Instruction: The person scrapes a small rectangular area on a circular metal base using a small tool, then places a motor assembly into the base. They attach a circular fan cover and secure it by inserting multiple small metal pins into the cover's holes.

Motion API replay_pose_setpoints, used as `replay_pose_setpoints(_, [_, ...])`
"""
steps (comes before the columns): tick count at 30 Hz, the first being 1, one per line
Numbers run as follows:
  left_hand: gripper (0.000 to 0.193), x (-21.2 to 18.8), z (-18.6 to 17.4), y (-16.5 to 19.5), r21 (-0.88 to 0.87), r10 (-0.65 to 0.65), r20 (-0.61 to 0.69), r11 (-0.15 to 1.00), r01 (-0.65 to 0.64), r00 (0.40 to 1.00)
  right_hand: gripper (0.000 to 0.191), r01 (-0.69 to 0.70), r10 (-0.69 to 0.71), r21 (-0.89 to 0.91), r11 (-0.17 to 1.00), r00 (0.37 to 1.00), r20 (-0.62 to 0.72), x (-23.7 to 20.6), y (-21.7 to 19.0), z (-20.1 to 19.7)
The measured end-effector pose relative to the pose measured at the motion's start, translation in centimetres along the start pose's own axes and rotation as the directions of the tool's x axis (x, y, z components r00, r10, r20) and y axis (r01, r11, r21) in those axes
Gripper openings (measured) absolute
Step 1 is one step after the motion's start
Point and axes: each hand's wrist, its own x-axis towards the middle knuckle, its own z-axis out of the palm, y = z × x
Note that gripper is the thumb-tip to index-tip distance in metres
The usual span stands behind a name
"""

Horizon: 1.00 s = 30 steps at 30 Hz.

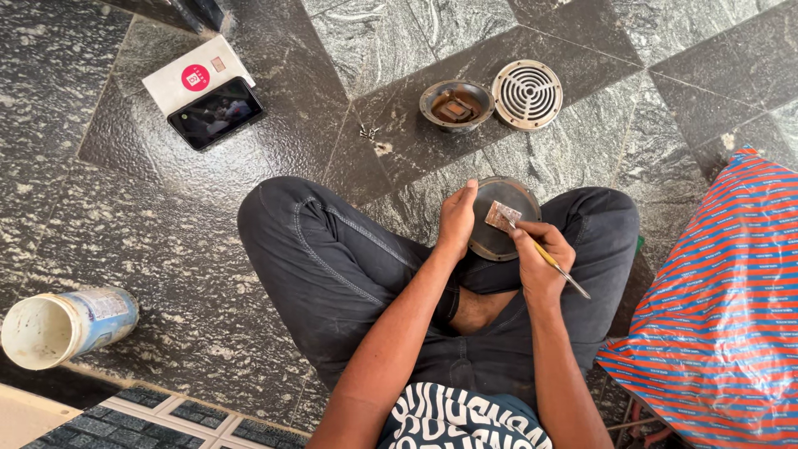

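Above the crossed legs of a person seated on the floor, the left hand (456,218) is closed on the rim of a dark round disc (499,229), thumb on its face, holding it tilted over the lap. The right hand (540,249) grips a thin yellow-handled brush (559,268), its tip against a small reddish block (501,216) that lies on the face of the disc. Whether anything has been spread on the disc so far cannot be told; its surface looks evenly dark.

Further out on the grey stone floor (208,249), well apart from the hands, a rusty round bowl-shaped part (455,104) sits just beside a pale slotted round grille (527,93); both lie untouched, so the work looks to be in an early or middle stage, with those parts not yet fitted to anything. To the far left lie a phone (216,112) on a white box (193,73), and a tin (66,324) on its side. A striped red-and-blue sack (723,299) lies to the right.
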Motion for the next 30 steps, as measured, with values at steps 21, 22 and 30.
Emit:
replay_pose_setpoints(21, [0.059,-0.24,-0.08,0.39,-0.05,-0.009,0.057,0.999,0.012,0.998,0.013,-0.004,0.004,-0.067,0.998,1.0,0.002,0.05,0.32,-0.06])
replay_pose_setpoints(22, [0.059,-0.26,-0.07,0.39,-0.059,-0.005,0.056,0.998,0.009,0.998,0.012,-0.009,0.009,-0.048,0.999,1.0,0.004,0.07,0.4,-0.07])
replay_pose_setpoints(30, [0.059,-0.06,-0.37,0.15,-0.082,-0.015,0.048,0.996,0.019,0.999,0.013,0.005,-0.006,-0.133,0.991,1.0,-0.01,-0.02,0.36,0.0])
